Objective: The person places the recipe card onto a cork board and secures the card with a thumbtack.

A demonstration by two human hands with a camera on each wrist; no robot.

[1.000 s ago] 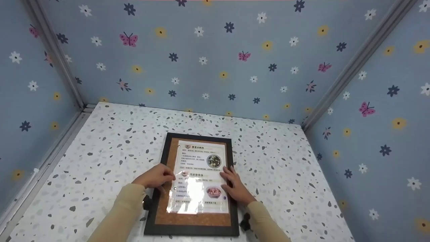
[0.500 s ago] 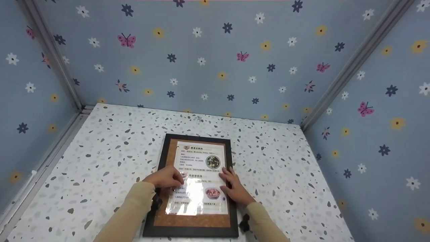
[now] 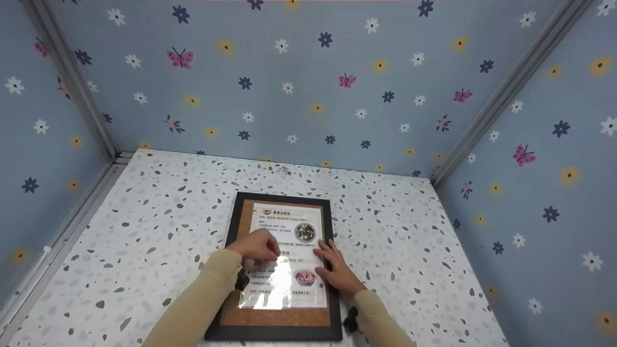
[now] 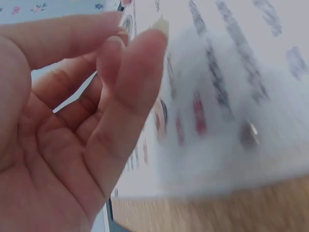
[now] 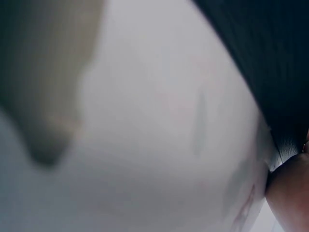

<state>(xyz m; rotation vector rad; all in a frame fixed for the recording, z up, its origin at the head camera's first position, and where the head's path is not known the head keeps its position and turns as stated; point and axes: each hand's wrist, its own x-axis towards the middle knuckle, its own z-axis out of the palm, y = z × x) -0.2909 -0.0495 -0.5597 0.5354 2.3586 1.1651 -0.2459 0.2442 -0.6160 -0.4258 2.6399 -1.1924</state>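
A black-framed cork board (image 3: pixel 275 318) lies on the speckled table with a glossy printed recipe sheet (image 3: pixel 311 260) on it. My left hand (image 3: pixel 255 245) is over the sheet's left half, its fingers curled. In the left wrist view the thumb (image 4: pixel 140 72) meets the fingertips close above the print; I cannot tell whether something tiny is between them. A shiny round pin (image 4: pixel 249 135) sits near the sheet's edge. My right hand (image 3: pixel 337 270) rests across the board's right side, fingers extended onto the sheet. In the right wrist view one of its fingers (image 5: pixel 292 193) touches the dark frame.
The white speckled tabletop (image 3: pixel 409 270) surrounds the board. Blue panels with flowers and butterflies (image 3: pixel 289 96) stand at the back and both sides, joined by grey corner posts (image 3: pixel 511 91).
My left hand has moved right, from the sheet's left edge to farther over the print, uncovering the board's left border. My right hand has stayed in place.
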